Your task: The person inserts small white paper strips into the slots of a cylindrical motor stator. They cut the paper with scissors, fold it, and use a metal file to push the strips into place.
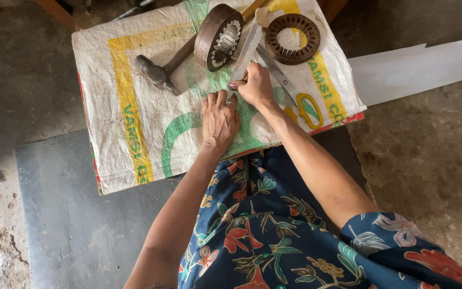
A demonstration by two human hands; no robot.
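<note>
My right hand (256, 84) pinches the near end of a long pale strip (246, 49), which looks like paper, lying slantwise on a woven sack (135, 118). The far end of the strip reaches between two round brown metal cores. My left hand (220, 119) lies flat on the sack just beside the right one, fingers spread, fingertips close to the strip's near end, holding nothing. Rings show on its fingers.
One toothed core (218, 36) stands tilted on edge and the other (292, 38) lies flat. A hammer (159, 72) rests at the left, yellow-handled scissors (301, 101) at the right. A white sheet (418, 67) sticks out past the sack's right edge. Bare rough floor lies around.
</note>
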